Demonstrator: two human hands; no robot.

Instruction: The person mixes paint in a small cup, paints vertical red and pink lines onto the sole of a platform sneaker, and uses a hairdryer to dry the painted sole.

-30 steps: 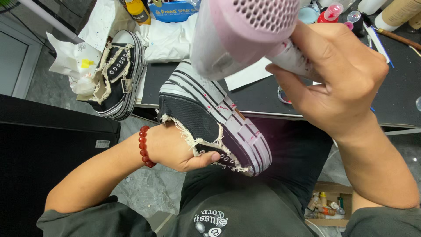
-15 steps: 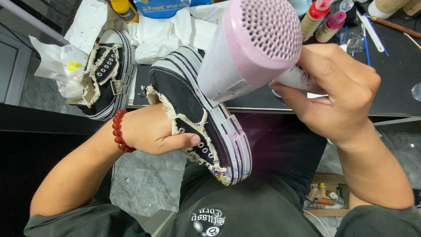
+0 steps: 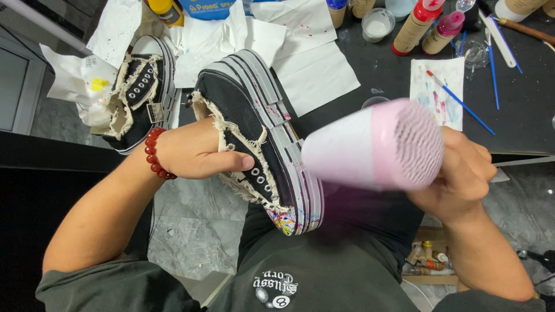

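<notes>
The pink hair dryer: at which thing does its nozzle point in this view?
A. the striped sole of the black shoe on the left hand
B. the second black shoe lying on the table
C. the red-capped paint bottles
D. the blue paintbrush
A: the right hand holds the pink hair dryer with its nozzle beside the striped sole of the black platform shoe, which the left hand wears inside.

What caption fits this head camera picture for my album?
Left hand inside a black canvas shoe, right hand aiming a pink hair dryer at its paint-splattered sole.
</notes>
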